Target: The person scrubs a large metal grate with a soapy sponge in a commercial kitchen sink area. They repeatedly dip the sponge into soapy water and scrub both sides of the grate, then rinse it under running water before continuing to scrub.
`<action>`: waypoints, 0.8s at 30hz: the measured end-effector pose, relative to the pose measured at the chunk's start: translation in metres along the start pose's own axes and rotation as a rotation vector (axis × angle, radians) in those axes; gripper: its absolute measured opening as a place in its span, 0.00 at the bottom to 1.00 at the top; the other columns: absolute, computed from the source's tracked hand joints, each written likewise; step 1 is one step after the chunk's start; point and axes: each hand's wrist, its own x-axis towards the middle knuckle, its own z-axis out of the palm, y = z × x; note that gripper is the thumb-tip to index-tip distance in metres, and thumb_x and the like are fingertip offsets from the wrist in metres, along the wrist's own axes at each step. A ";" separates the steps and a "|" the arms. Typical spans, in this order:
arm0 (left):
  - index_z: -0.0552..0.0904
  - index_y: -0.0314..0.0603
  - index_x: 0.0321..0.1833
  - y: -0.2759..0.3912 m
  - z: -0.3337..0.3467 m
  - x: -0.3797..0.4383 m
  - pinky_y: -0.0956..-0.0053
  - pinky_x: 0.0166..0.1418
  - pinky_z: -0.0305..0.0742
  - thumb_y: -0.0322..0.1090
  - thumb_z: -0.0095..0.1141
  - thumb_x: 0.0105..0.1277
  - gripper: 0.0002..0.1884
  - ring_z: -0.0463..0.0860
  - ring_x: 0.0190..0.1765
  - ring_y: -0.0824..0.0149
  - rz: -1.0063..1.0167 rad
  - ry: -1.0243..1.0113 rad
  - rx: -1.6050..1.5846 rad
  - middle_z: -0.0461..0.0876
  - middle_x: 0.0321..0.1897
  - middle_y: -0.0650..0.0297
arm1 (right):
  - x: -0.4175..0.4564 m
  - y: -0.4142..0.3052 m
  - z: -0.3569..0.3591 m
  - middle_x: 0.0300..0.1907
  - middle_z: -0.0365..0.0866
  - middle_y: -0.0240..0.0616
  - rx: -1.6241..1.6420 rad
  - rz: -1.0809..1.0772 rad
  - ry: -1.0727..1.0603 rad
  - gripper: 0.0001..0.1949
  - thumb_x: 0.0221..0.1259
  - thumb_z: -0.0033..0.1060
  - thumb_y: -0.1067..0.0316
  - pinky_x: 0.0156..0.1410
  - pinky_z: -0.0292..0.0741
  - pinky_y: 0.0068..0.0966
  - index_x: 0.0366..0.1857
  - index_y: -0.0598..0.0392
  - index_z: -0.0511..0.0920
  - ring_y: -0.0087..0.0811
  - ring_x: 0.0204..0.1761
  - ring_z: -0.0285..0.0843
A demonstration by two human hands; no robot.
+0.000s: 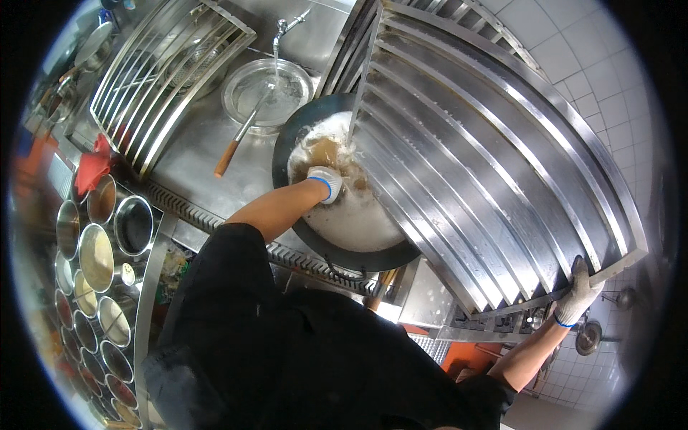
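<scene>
My right hand (580,298), in a light knit glove with a blue cuff, grips the lower right corner of a large slatted metal panel (484,161) resembling a range-hood baffle filter. The panel stands tilted, its near-left corner inside a big dark wok (285,156). Foamy, brownish water (355,231) fills the wok. My left hand (325,184), gloved alike, is at the water's surface beside the panel's left edge. Its fingers are hidden, so whether it holds something cannot be told.
A tap (280,32) runs into a round metal basin (232,91) holding a wooden-handled ladle (242,134). Another slatted panel (172,80) lies at the left, near a red cloth (92,169). Several metal containers (97,258) stand at lower left. Behind is a tiled wall (575,37).
</scene>
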 end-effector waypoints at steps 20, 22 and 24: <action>0.84 0.38 0.56 0.067 -0.097 0.015 0.56 0.63 0.76 0.45 0.50 0.59 0.26 0.82 0.56 0.41 0.111 0.056 -0.506 0.83 0.53 0.42 | -0.003 -0.001 0.005 0.46 0.80 0.42 0.030 0.008 0.012 0.24 0.55 0.62 0.78 0.57 0.75 0.26 0.59 0.71 0.72 0.32 0.44 0.79; 0.77 0.41 0.67 0.093 -0.091 -0.002 0.57 0.64 0.76 0.44 0.50 0.60 0.31 0.81 0.59 0.43 0.125 0.075 -0.434 0.82 0.55 0.43 | -0.001 0.000 0.000 0.47 0.80 0.42 -0.016 0.016 0.010 0.26 0.54 0.62 0.78 0.57 0.75 0.27 0.60 0.70 0.72 0.33 0.44 0.79; 0.74 0.45 0.71 0.088 -0.093 -0.007 0.58 0.65 0.76 0.44 0.51 0.61 0.32 0.81 0.59 0.44 0.062 0.069 -0.417 0.82 0.57 0.43 | 0.000 0.001 -0.006 0.47 0.80 0.43 -0.035 0.038 -0.005 0.26 0.53 0.62 0.79 0.57 0.75 0.28 0.60 0.70 0.71 0.33 0.44 0.79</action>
